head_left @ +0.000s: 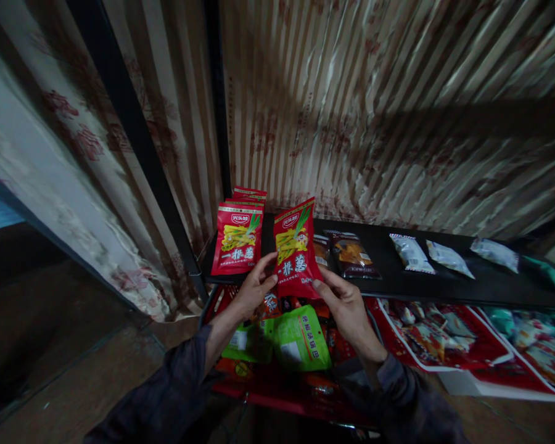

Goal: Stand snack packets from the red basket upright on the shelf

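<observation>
At lower centre, a red basket holds green packets. Above it, left hand and right hand pinch one red snack pouch upright at the shelf edge. It could tip forward off the edge, since the pinch is light.

Dim light is falling across floral striped curtains hanging behind a black shelf; a dark upright post is running down at the left; brownish floor is showing below; printed posters are lying under the shelf.
</observation>
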Available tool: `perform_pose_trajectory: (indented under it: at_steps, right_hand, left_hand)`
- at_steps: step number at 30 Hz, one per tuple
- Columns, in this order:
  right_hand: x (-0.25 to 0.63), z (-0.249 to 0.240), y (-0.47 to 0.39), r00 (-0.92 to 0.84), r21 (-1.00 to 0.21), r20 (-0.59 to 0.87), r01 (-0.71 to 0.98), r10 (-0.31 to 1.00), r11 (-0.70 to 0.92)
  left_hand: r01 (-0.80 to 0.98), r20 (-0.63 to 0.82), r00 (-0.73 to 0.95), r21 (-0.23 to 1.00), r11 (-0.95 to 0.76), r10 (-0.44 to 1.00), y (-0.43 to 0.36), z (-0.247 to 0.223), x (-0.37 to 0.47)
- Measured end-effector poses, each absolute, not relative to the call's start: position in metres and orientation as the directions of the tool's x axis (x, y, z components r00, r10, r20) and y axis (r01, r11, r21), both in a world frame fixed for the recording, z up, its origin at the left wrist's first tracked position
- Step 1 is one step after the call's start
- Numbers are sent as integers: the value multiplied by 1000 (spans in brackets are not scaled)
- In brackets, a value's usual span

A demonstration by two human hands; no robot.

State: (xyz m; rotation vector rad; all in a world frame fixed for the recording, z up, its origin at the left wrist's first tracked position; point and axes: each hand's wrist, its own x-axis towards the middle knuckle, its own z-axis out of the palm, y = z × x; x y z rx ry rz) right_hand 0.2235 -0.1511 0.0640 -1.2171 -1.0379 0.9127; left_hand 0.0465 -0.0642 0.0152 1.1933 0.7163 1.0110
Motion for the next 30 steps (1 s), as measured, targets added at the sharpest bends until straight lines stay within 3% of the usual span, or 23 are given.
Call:
perform_pose_trajectory:
  at_steps: [4,9,14,19,24,30]
  right_hand:
    - [218,63,-155,239,-961,265,148,934,235]
    - [211,59,-163,121,-830,444,427,888,357]
    - [197,57,-170,10,-725,519,535,855,434]
    - [192,48,-169,-15,-695,525,570,851,439]
    - [189,38,-170,-44,-686,480,604,876,406]
    - [184,38,-173,-117,-707,373,607,920,364]
  left_hand:
    - [-373,4,429,912,173,903,-70,20,48]
    - [-502,13,464,828,251,886,-79,34,51]
    - [-545,48,522,787,290,851,-88,43,52]
    - [-542,29,539,777,320,842,-91,40,51]
    - [-511,-97,500,769,384,861,-89,29,53]
    - [-529,-297,443,675,514,846,-86,28,59]
